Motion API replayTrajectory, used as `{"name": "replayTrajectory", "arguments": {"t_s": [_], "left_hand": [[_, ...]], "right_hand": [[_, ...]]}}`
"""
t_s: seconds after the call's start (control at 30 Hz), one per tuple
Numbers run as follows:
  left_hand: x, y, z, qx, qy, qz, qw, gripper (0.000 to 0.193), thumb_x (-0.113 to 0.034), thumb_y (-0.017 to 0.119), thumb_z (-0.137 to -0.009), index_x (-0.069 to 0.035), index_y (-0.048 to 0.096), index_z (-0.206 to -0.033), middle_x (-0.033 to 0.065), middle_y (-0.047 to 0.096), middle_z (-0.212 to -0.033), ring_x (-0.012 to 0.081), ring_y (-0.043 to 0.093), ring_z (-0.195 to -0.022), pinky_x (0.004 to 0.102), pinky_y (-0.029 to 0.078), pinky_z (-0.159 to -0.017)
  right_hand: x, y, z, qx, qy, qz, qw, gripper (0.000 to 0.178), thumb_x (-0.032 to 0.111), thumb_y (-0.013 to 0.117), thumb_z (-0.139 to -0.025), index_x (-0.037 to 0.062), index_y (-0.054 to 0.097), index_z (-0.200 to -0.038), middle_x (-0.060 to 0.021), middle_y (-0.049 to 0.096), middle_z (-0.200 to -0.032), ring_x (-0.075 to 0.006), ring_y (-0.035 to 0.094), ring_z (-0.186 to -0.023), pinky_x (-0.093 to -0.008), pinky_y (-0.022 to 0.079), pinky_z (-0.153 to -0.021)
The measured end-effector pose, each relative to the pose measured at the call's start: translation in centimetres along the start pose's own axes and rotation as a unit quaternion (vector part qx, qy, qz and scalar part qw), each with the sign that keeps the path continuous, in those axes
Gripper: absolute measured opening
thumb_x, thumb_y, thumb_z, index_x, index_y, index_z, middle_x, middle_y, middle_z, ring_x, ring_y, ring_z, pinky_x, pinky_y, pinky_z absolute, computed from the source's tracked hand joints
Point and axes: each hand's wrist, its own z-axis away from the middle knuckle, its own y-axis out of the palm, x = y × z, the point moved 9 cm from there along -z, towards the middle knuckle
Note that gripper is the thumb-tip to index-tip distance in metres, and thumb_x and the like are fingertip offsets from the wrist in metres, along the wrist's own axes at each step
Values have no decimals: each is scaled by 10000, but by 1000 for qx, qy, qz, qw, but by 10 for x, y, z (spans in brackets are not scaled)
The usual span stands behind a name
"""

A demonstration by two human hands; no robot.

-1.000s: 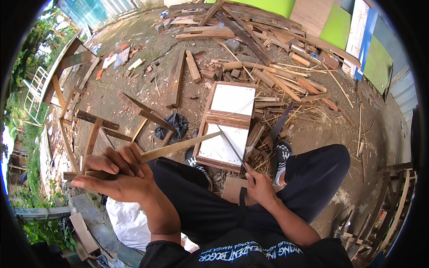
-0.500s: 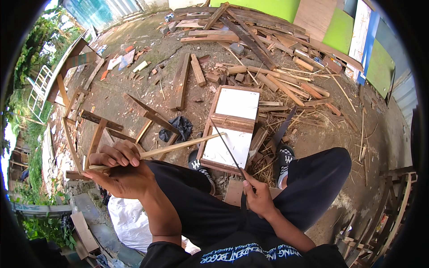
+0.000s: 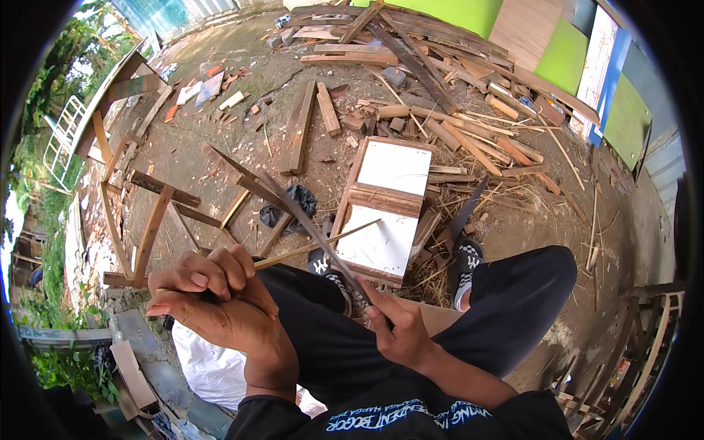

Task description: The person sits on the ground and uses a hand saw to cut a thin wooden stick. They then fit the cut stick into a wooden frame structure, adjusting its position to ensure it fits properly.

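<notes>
My left hand (image 3: 220, 297) is closed around one end of a thin pale wooden strip (image 3: 315, 247), which points out to the right over a wood-framed white panel (image 3: 378, 238). In my right hand (image 3: 400, 328) is a long, narrow, dark-bladed knife (image 3: 315, 233), its blade slanting up and to the left. The blade crosses in front of the strip in this view; whether they touch, I cannot tell. The knife's handle is mostly hidden by my fingers. The framed panel lies on the ground between my feet.
A wooden frame of joined legs (image 3: 154, 235) stands at the left beside a black plastic bag (image 3: 297, 202). Another dark blade (image 3: 469, 209) leans by my right shoe (image 3: 468, 260). Scrap wood (image 3: 477, 139) is piled beyond. A white sack (image 3: 209, 359) lies at lower left.
The knife has swung left, its blade now turned broadside and crossing the strip. My right hand has moved left. My left hand has rolled, its fingers curled tighter, and the strip tilts more steeply.
</notes>
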Motion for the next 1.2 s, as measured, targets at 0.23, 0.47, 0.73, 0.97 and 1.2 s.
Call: {"name": "replayTrajectory", "arguments": {"t_s": [0.23, 0.47, 0.73, 0.97, 1.2], "left_hand": [[3, 8, 1, 22, 5, -20, 1000, 519, -592, 346, -1073, -110, 425, -897, 7, 339, -638, 98, 196, -464, 273, 231, -442], [2, 10, -1, 0, 28, -9, 1000, 472, -516, 449, -1078, -90, 483, -879, -13, 335, -645, 79, 196, -463, 264, 188, -431], [1, 4, -4, -7, 31, -38, 999, 455, -500, 470, -1079, -95, 468, -871, -15, 343, -634, 75, 198, -466, 253, 183, -424], [0, 6, -9, -26, 30, -33, 999, 463, -504, 463, -1081, -96, 473, -864, -15, 349, -631, 70, 187, -469, 257, 180, -423], [0, 3, -11, -37, 33, -58, 997, 477, -516, 466, -1075, -98, 479, -844, -18, 351, -631, 71, 178, -469, 257, 173, -422]], "right_hand": [[2, -4, -2, -33, -14, 14, 999, 458, 62, 589, -1008, 35, 564, -1465, -190, 639, -802, -338, 633, -670, -403, 517, -651], [-32, -2, 10, -71, -1, 34, 997, 479, 67, 590, -1005, 33, 543, -1480, -209, 646, -814, -363, 654, -700, -425, 524, -676], [-31, -7, 9, -19, 20, 45, 999, 454, 85, 575, -1020, 33, 551, -1470, -255, 663, -856, -396, 678, -753, -424, 528, -700], [-119, -23, 42, -52, 195, 50, 978, 415, 104, 554, -1030, -3, 575, -1431, -256, 663, -835, -338, 666, -694, -379, 509, -671], [-77, -15, 36, -46, 82, 14, 995, 406, 115, 545, -1041, 2, 573, -1430, -303, 701, -1007, -433, 720, -934, -391, 546, -826]]}}
